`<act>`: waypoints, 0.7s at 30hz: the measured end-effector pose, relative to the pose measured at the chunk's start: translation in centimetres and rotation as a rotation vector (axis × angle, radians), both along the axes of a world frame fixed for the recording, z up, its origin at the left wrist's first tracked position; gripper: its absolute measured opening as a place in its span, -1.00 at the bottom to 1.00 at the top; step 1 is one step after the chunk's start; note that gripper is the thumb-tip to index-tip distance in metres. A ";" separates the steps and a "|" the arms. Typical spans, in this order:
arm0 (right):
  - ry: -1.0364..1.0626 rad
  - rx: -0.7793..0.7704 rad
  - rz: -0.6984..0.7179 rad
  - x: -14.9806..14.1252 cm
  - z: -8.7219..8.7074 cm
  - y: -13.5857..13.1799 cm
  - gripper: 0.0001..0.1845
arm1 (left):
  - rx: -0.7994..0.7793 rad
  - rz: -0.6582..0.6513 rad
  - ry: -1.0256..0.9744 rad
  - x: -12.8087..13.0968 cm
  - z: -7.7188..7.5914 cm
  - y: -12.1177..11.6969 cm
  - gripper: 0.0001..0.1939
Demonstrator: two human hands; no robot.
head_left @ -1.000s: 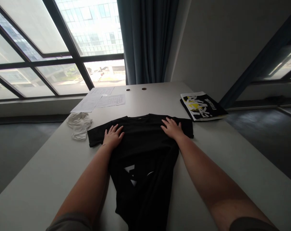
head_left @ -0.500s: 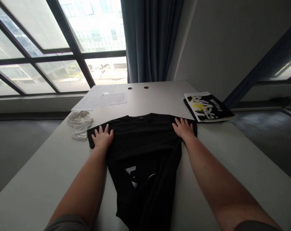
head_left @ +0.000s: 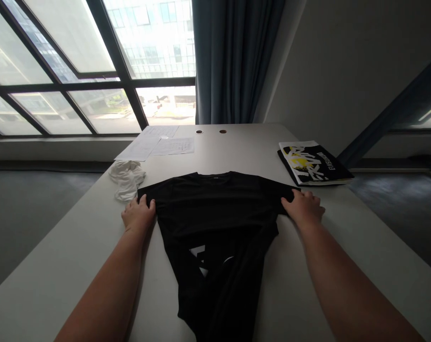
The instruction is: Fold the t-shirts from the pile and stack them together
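Note:
A black T-shirt point(head_left: 215, 204) lies on the white table with its collar toward the window. Its upper part is spread fairly flat, while the lower part is bunched into folds that partly cover a white print point(head_left: 198, 251). My left hand point(head_left: 139, 213) is closed on the end of the left sleeve, close beside a crumpled white cloth point(head_left: 126, 178). At the other side, my right hand point(head_left: 304, 207) pinches the hem of the right sleeve, with the thumb on the fabric and the other fingers bent.
Several paper sheets point(head_left: 144, 142) lie at the table's far left. A black, white and yellow printed bag point(head_left: 315, 164) rests flat at the right edge. Two round cable holes pierce the far end of the table point(head_left: 251, 142), before a blue curtain point(head_left: 233, 61) and window.
Both hands have slid outward from lying flat on the shirt to its sleeve ends, where they now grip. The right sleeve is stretched farther out. The view has shifted slightly.

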State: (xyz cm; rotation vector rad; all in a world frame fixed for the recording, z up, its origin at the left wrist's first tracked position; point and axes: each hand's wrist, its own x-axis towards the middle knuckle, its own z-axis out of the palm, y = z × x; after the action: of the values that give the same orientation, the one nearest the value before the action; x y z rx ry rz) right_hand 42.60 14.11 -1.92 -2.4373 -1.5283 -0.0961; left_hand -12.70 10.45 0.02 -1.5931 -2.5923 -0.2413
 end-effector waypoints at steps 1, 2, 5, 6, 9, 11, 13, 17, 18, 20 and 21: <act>0.017 -0.014 -0.037 0.3 0.1 -0.1 -0.27 | 0.008 -0.006 0.002 0.0 0.1 0.2 -0.37; 0.030 -0.021 -0.062 0.6 0.2 -0.2 -0.25 | 0.016 -0.015 0.006 0.1 0.2 0.4 -0.38; 0.025 -0.016 -0.065 0.9 0.2 -0.1 -0.30 | 0.037 -0.056 0.015 0.2 0.1 0.9 -0.37; 0.015 -0.014 -0.045 0.8 0.2 0.0 -0.36 | 0.045 -0.070 0.015 0.3 0.1 0.9 -0.38; 0.009 -0.010 0.030 0.3 0.3 0.2 -0.53 | 0.071 -0.117 0.010 0.3 0.1 1.1 -0.44; 0.048 0.020 0.038 0.0 0.6 0.4 -0.55 | 0.071 -0.140 -0.016 0.2 0.1 1.2 -0.48; 0.134 0.076 0.002 -0.1 1.0 0.6 -0.53 | 0.059 -0.139 -0.058 0.1 0.2 1.2 -0.50; 0.480 0.240 0.058 0.3 1.4 1.1 -0.43 | 0.099 -0.116 -0.113 0.3 0.5 1.2 -0.54; 0.597 0.277 0.109 0.6 1.4 1.2 -0.36 | 0.121 -0.116 -0.121 0.3 0.5 1.1 -0.54; 0.778 0.310 0.211 1.3 1.4 1.3 -0.25 | 0.157 -0.116 -0.135 0.5 0.6 1.1 -0.53; 0.796 0.297 0.255 1.8 1.4 1.4 -0.23 | 0.167 -0.111 -0.140 0.5 0.7 1.1 -0.52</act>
State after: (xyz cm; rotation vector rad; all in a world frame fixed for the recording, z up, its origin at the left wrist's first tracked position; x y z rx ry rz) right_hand 44.37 15.53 -0.53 -1.7024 -1.2976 0.5795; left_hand -12.18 11.51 0.73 -1.7183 -2.5061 -0.5811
